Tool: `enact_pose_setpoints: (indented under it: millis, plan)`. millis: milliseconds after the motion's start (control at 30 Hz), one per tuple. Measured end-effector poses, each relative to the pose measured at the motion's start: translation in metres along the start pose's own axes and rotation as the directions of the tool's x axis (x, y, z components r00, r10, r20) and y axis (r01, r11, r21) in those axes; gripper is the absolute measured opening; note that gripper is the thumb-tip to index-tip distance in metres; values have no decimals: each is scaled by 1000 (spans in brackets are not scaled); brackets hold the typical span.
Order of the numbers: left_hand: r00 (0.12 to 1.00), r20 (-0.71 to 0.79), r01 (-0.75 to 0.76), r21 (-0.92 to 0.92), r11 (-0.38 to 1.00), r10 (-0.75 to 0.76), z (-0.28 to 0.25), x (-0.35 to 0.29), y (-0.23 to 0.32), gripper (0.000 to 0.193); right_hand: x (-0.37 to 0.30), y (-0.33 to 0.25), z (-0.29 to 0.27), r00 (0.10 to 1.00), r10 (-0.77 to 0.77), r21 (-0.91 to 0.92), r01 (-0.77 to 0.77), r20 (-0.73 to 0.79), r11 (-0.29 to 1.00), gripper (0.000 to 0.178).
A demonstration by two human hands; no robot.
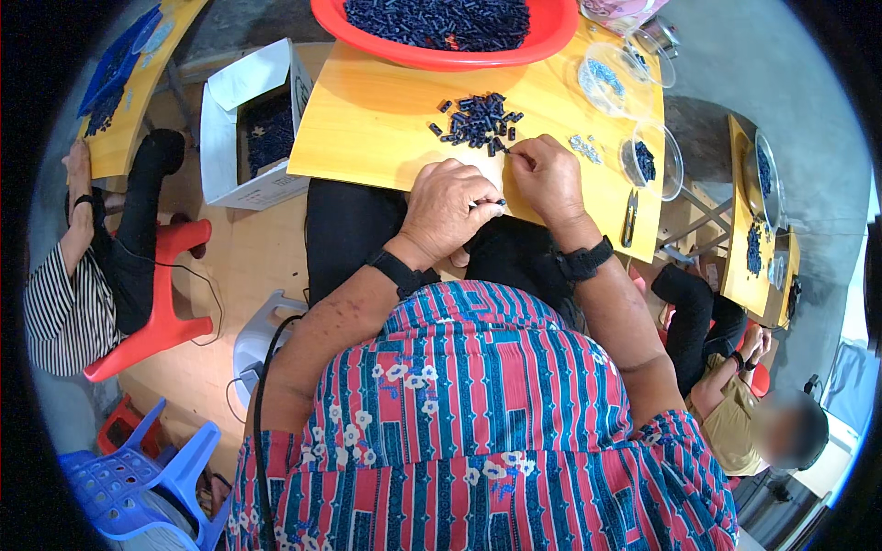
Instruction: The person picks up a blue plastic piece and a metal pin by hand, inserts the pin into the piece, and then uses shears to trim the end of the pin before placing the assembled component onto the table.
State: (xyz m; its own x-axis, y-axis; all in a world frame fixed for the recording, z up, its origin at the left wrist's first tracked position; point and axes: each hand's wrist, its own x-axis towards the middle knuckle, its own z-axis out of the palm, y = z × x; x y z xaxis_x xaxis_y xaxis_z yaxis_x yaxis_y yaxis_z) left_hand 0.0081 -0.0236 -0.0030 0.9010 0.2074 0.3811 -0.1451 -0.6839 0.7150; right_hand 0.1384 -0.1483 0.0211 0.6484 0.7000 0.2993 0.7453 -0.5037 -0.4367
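Observation:
Near the front edge of the yellow table, my left hand is closed with a small dark plastic piece pinched between thumb and forefinger. My right hand is closed at the near right side of a pile of small dark plastic pieces. Its thumb and forefinger pinch beside a dark piece at the pile's edge; what they hold is too small to name. To the right of the pile lie small silvery metal parts.
A red basin full of dark pieces stands at the back. Clear plastic tubs and black snips lie at the right. A white box stands on the floor to the left. Co-workers sit at left and right.

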Motion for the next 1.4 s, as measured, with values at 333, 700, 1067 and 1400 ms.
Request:
enact_pose_setpoints:
  millis: [333, 700, 1067, 1400]
  plan:
    - [1000, 8, -3, 9, 1000, 3, 1, 1, -2, 12, -18, 15, -7, 999, 31, -52, -29, 38, 998, 5]
    - [1000, 3, -10, 16, 1000, 10, 2, 0, -1, 12, -20, 13, -7, 995, 94, 195, -99, 34, 976, 14]
    - [999, -14, -34, 15, 999, 34, 2, 0, -1, 12, -23, 12, 3, 993, -72, -47, 76, 97, 996, 5]
    - [999, 3, -36, 10, 999, 36, 3, 1, -2, 13, -25, 8, -2, 960, -228, -55, 239, 161, 969, 13]
